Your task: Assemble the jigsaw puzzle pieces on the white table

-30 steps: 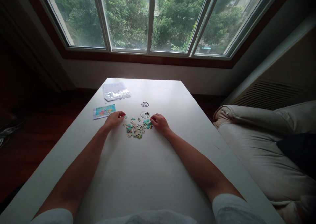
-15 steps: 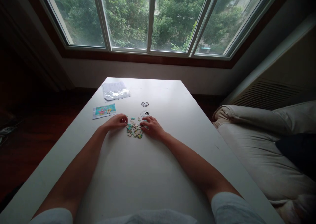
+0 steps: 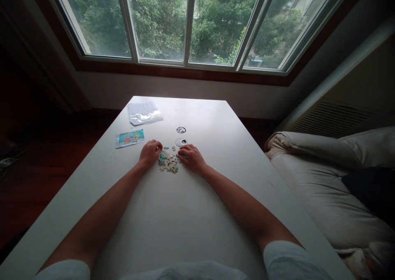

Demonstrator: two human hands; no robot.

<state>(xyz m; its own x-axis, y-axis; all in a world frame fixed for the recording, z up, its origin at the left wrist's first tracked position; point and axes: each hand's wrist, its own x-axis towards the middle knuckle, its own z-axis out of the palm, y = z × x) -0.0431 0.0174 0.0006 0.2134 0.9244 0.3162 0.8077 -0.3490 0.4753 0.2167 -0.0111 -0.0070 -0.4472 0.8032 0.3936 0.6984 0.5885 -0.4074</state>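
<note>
A small heap of teal and pale jigsaw pieces [image 3: 168, 163] lies on the white table [image 3: 173, 222]. My left hand [image 3: 149, 151] rests at the heap's left edge, fingers curled with the tips touching the pieces. My right hand [image 3: 191, 156] presses against the heap's right edge, fingers bent and close together. Whether either hand pinches a piece is too small to see.
A colourful picture card [image 3: 130, 138] lies left of the hands, and a clear plastic bag [image 3: 144, 113] beyond it. Two round grommets [image 3: 181, 136] sit in the table behind the heap. A pale sofa [image 3: 327, 189] stands at the right. Windows [image 3: 188, 22] fill the far wall.
Both hands have closed in on the pieces from either side. The scattered pieces have been pushed together into a tighter heap.
</note>
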